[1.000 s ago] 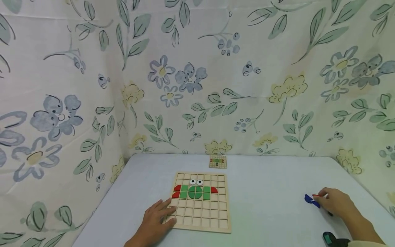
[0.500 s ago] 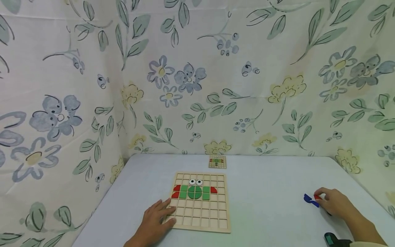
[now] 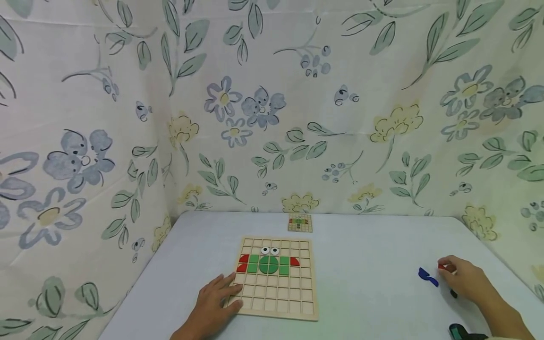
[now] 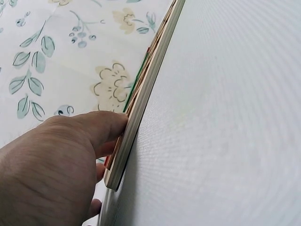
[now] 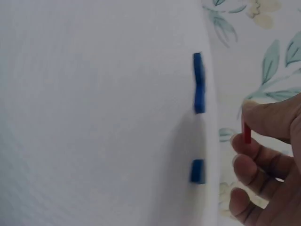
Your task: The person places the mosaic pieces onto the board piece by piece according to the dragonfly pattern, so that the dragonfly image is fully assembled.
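A wooden grid board lies on the table with green squares, a green circle of pieces, red quarter-circle pieces and two round eye pieces. My left hand rests on its near-left edge, fingers spread; the left wrist view has the thumb against the rim. Off to the right, my right hand pinches a small red piece between thumb and fingers, raised off the table. Beneath that hand lie blue pieces and a small dark piece, blue in the right wrist view.
A small patterned card with a similar grid design lies behind the board, at the table's far edge. Floral cloth hangs behind and at both sides of the white table. A dark wrist device sits below the right hand.
My right hand has picked the red piece from beside the blue ones and moved it slightly up and right, uncovering the small dark piece. The left hand and board have stayed put.
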`<control>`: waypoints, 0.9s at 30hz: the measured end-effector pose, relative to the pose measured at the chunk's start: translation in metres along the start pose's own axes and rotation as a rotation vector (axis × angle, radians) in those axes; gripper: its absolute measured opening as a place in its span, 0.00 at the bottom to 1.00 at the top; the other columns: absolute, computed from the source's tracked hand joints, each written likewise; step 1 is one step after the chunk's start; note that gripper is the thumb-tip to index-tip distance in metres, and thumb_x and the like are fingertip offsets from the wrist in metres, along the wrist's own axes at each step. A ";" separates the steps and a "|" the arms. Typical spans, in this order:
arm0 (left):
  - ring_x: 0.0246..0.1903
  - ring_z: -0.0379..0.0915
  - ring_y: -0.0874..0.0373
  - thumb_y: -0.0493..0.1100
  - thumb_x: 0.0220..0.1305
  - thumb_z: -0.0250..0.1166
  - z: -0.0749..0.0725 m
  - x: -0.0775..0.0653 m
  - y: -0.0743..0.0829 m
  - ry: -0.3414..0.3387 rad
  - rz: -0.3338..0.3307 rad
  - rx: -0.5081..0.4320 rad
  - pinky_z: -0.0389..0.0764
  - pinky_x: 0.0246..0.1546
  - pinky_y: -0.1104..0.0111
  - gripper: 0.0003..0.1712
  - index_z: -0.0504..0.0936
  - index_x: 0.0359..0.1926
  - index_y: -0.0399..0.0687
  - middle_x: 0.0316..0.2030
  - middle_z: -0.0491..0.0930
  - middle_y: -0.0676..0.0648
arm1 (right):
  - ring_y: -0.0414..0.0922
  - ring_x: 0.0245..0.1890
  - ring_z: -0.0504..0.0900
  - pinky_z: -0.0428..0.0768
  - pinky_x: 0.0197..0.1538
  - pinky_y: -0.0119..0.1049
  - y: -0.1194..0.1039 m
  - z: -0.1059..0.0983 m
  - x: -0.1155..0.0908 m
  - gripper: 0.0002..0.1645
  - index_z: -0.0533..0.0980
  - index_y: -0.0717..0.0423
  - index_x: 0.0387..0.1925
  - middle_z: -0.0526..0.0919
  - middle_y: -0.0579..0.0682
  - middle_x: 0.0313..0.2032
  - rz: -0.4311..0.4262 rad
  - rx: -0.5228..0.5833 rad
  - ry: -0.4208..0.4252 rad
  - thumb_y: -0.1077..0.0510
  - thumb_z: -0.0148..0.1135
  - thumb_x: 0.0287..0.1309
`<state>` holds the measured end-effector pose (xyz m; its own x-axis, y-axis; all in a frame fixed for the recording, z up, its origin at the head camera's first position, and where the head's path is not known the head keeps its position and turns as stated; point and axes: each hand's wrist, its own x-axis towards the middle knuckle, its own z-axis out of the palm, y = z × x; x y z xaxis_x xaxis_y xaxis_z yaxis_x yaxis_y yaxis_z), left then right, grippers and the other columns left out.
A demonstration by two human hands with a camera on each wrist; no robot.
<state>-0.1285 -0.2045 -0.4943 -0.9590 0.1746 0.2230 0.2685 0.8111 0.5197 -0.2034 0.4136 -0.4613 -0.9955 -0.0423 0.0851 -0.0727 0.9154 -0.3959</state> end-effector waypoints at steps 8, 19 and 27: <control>0.64 0.59 0.39 0.57 0.58 0.68 -0.003 0.002 0.001 0.009 0.001 -0.005 0.54 0.57 0.35 0.22 0.86 0.50 0.54 0.62 0.72 0.48 | 0.50 0.31 0.75 0.73 0.26 0.37 -0.042 -0.019 -0.015 0.21 0.75 0.71 0.47 0.81 0.55 0.33 -0.069 0.012 0.186 0.58 0.65 0.59; 0.64 0.59 0.37 0.57 0.58 0.68 0.000 0.002 0.002 -0.012 0.001 -0.021 0.54 0.56 0.34 0.22 0.85 0.51 0.53 0.62 0.72 0.46 | 0.50 0.33 0.75 0.74 0.23 0.30 -0.108 -0.035 -0.040 0.18 0.80 0.61 0.44 0.81 0.48 0.32 -0.206 0.042 0.371 0.56 0.72 0.53; 0.64 0.60 0.38 0.58 0.58 0.67 0.000 0.002 0.001 -0.005 0.008 -0.015 0.56 0.55 0.34 0.23 0.86 0.50 0.53 0.62 0.72 0.46 | 0.31 0.32 0.71 0.68 0.32 0.21 -0.147 -0.037 -0.054 0.18 0.82 0.50 0.38 0.79 0.35 0.29 -0.443 0.170 0.513 0.66 0.76 0.43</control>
<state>-0.1298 -0.2031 -0.4932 -0.9572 0.1842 0.2233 0.2778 0.8012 0.5300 -0.1366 0.2960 -0.3736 -0.7183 -0.1639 0.6761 -0.5152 0.7784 -0.3587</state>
